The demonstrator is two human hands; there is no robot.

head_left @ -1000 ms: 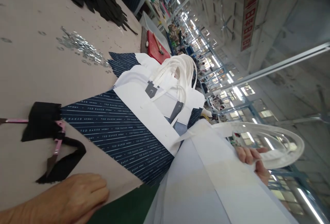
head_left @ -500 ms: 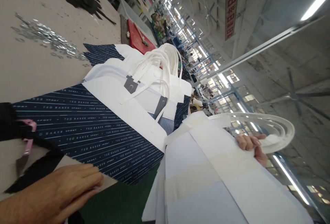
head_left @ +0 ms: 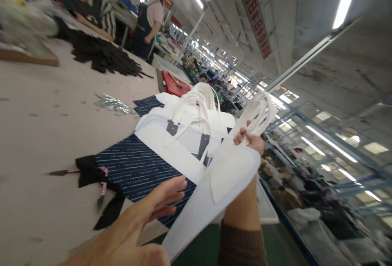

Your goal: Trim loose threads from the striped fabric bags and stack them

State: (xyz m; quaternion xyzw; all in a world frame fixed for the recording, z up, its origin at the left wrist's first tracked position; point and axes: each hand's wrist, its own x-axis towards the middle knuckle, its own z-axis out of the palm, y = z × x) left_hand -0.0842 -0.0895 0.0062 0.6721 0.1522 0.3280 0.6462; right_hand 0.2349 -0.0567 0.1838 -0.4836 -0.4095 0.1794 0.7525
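My right hand (head_left: 251, 140), raised at right of centre, is closed around a white bag panel (head_left: 232, 172) where its looped white straps (head_left: 261, 111) begin. The panel hangs slanting toward the lower middle. My left hand (head_left: 153, 209) is open, fingers stretched out, just left of the panel's lower part and over navy striped fabric (head_left: 131, 168) with printed lettering. On that fabric lie more white panels (head_left: 165, 156) with dark tabs and a bundle of white straps (head_left: 203, 94). Beside the fabric are pink-handled scissors (head_left: 103, 182), partly covered by black cloth (head_left: 112, 211).
The beige tabletop (head_left: 67, 135) bears shiny metal pieces (head_left: 114, 103) and a heap of black strips (head_left: 104, 52). A red item (head_left: 175, 85) lies at the far end. A person in an apron (head_left: 147, 21) stands beyond. Piled goods (head_left: 294, 188) line the right side.
My right hand has moved left and inward, and the white panel has turned to a narrower slant. My left hand has moved right and its fingers have opened. The view has shifted, showing more table.
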